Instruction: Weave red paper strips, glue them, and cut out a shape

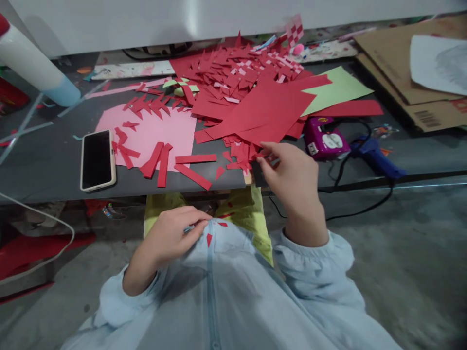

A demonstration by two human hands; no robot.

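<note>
My right hand [294,175], thumb and forefinger parted, is beside red scraps [241,151]; my left hand [173,234] touches the jacket [241,282], pinch unclear.

So the phone [98,160] is black in a cream case. Right of it there's pink paper [178,131] under plain red strips [163,165], and farther right a purple box [326,139] beside a blue glue gun [379,155].

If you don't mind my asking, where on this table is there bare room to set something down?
The dark table looks bare left of the phone, in front of the crossed strips, and right of the blue glue gun, in front of the cardboard. The middle is crowded with red paper, up to the right hand.
</note>
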